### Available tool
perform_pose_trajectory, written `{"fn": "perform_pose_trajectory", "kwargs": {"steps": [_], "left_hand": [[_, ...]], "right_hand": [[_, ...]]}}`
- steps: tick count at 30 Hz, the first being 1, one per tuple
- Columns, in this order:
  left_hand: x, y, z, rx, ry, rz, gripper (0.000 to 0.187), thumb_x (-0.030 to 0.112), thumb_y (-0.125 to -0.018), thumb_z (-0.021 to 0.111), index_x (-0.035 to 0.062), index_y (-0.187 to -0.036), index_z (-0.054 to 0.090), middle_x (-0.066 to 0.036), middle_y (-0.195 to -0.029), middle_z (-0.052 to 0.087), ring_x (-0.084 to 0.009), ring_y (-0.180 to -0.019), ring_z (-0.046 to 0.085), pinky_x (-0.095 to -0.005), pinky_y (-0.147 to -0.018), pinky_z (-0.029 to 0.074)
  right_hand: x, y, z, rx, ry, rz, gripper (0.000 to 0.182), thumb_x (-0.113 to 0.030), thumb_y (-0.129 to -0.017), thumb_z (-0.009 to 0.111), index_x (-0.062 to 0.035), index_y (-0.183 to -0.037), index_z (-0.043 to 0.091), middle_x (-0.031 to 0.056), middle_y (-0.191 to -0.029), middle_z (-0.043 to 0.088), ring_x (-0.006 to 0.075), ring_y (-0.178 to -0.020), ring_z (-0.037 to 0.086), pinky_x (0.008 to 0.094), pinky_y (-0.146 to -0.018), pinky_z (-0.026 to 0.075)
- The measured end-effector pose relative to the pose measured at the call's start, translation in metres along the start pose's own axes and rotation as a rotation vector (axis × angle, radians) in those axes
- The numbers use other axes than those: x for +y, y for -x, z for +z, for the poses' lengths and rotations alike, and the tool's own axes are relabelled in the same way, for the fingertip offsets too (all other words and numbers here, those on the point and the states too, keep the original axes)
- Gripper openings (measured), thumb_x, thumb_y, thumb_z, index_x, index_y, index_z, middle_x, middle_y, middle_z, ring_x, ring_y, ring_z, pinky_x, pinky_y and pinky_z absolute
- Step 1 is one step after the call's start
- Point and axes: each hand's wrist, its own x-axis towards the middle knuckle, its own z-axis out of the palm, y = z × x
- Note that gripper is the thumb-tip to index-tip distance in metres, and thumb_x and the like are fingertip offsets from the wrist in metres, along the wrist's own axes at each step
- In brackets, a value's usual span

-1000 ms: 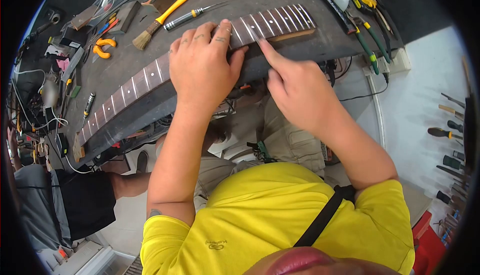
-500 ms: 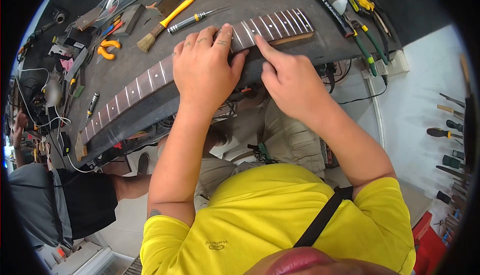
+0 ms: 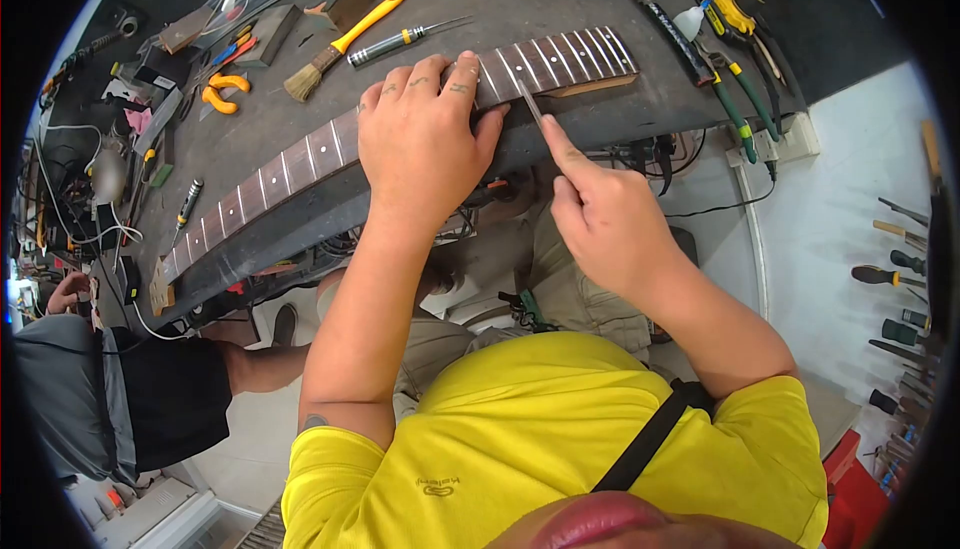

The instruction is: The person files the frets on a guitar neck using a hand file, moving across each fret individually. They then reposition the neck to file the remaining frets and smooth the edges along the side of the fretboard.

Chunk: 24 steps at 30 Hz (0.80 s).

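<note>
A guitar neck with a dark fretboard, metal frets and white dot inlays lies along the bench's near edge. My left hand is closed over its middle, fingers across the fretboard and thumb at the near side. To the right, my right hand grips a thin metal file, index finger stretched along it. The file's far tip rests at a fret on the fretboard; its rear end is hidden in the hand.
Beyond the neck on the workbench lie a brush, a screwdriver, a hammer and green-handled pliers. Cables and clutter cover the left side. Another person's hand shows at far left.
My right hand has drawn back toward me and slightly right, exposing more of the file. My left hand stays on the neck; the whole view has shifted slightly.
</note>
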Motion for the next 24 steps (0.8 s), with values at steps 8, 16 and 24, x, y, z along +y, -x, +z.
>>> {"fn": "perform_pose_trajectory", "kwargs": {"steps": [8, 16, 24], "left_hand": [[0.001, -0.001, -0.002, -0.021, -0.018, 0.001, 0.057, 0.034, -0.081, 0.094, 0.0115, -0.131, 0.081, -0.005, -0.122, 0.079, -0.0293, -0.113, 0.074, -0.0456, -0.097, 0.054], [0.0, 0.001, 0.0, -0.041, 0.017, -0.009, 0.058, 0.034, -0.082, 0.091, 0.0101, -0.134, 0.08, -0.009, -0.125, 0.078, -0.0314, -0.116, 0.073, -0.0498, -0.101, 0.054], [-0.001, 0.001, 0.0, -0.031, 0.019, -0.005, 0.059, 0.034, -0.082, 0.091, 0.0099, -0.134, 0.079, -0.009, -0.124, 0.078, -0.0318, -0.115, 0.073, -0.0502, -0.101, 0.054]], "right_hand": [[0.009, -0.042, -0.002, 0.011, 0.003, -0.04, 0.057, -0.004, -0.1, 0.063, 0.0057, -0.156, 0.059, 0.0292, -0.08, 0.067, 0.0459, -0.071, 0.07, 0.0477, -0.07, 0.057], [-0.003, -0.017, -0.01, -0.057, -0.07, 0.07, 0.057, -0.009, -0.1, 0.062, 0.0094, -0.154, 0.058, 0.0319, -0.086, 0.072, 0.0496, -0.082, 0.073, 0.054, -0.078, 0.058], [-0.003, -0.029, 0.003, 0.007, -0.044, 0.022, 0.055, -0.005, -0.102, 0.06, 0.0063, -0.156, 0.057, 0.0324, -0.086, 0.066, 0.0433, -0.07, 0.068, 0.0455, -0.072, 0.056]]}}
